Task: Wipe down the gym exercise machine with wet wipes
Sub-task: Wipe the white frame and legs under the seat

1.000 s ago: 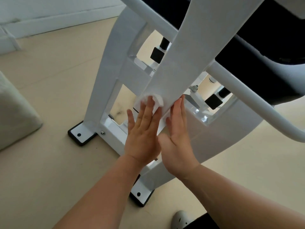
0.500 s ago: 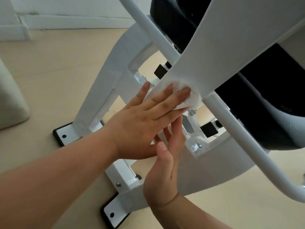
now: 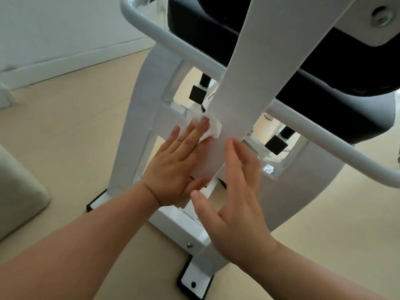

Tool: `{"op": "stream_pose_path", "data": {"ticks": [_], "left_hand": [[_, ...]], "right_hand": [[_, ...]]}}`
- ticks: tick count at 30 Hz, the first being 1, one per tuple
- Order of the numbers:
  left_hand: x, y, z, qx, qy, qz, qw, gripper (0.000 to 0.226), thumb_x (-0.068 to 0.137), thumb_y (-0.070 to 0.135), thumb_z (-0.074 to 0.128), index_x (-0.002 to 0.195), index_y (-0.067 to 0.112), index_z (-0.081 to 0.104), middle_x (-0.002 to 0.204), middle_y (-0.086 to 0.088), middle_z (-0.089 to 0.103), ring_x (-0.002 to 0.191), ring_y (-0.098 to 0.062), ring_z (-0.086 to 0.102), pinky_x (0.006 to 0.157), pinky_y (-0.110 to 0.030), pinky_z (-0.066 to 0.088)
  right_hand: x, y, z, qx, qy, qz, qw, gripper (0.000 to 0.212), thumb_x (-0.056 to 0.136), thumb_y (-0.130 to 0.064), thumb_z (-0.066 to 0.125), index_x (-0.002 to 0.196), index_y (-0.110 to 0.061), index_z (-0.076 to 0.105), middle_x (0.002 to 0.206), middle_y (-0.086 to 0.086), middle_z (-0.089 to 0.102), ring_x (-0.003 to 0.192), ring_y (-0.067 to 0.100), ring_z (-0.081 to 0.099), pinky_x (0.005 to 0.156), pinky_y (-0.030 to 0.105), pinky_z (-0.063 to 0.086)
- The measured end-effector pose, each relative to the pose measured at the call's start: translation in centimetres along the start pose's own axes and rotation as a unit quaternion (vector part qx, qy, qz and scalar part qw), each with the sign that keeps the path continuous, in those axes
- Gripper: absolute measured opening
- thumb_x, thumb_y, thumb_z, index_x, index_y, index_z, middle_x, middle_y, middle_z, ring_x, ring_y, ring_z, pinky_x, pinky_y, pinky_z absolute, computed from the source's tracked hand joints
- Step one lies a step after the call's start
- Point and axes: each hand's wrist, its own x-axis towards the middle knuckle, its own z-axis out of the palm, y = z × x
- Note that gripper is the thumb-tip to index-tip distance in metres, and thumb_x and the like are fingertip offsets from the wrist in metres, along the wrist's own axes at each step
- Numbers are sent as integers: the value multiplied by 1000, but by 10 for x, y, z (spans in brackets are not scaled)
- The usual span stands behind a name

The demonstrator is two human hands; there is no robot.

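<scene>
Beige floor (image 3: 75,131) lay beneath the white exercise machine (image 3: 151,87). Nearest, the right hand (image 3: 236,200) was spread with straight fingers by the lower end of the machine's broad slanted bar (image 3: 249,87). Just beyond, the left hand (image 3: 175,167) pressed a crumpled wet wipe (image 3: 213,129) flat-fingered against that bar, below the black pad (image 3: 324,83).

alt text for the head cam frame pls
A person's left hand presses a white wipe flat against the machine's slanted white bar, while the right hand is open by the bar's lower end. A black pad sits above, over a tan floor.
</scene>
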Motion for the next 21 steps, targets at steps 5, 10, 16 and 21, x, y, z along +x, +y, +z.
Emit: {"op": "stream_pose_path", "data": {"ticks": [5, 10, 16, 21], "left_hand": [[-33, -38, 2, 8, -31, -68, 997, 69, 105, 51, 20, 159, 10, 12, 168, -7, 3, 156, -30, 14, 124, -53, 17], [-34, -60, 18, 44, -160, -83, 983, 87, 90, 36, 34, 158, 26, -20, 165, 1, -28, 155, -21, -17, 126, -53, 3], [-22, -72, 14, 78, -181, -172, 965, 108, 86, 13, 49, 147, 32, -39, 157, 6, -44, 149, -15, -33, 126, -46, -10], [-48, -56, 35, 92, -157, -32, 983, 99, 80, 7, 37, 157, 25, -23, 166, 0, -27, 155, -23, -16, 125, -57, 3]], "right_hand": [[-8, 14, 26, -191, -141, -25, 971, 82, 92, -48, 49, 160, -7, 27, 171, 12, 11, 159, 32, -3, 125, 58, 5], [-7, 36, 41, -318, -189, -64, 927, 96, 84, -45, 53, 162, -2, 17, 172, 17, -2, 158, 39, -10, 125, 59, -6], [-8, 45, 51, -313, -152, -84, 934, 104, 80, -45, 59, 161, -1, 11, 171, 19, -5, 156, 43, -13, 126, 59, -5], [-7, 42, 58, -278, -141, -66, 948, 102, 80, -48, 56, 161, 1, 17, 170, 23, 0, 156, 45, -12, 126, 60, -5]]}}
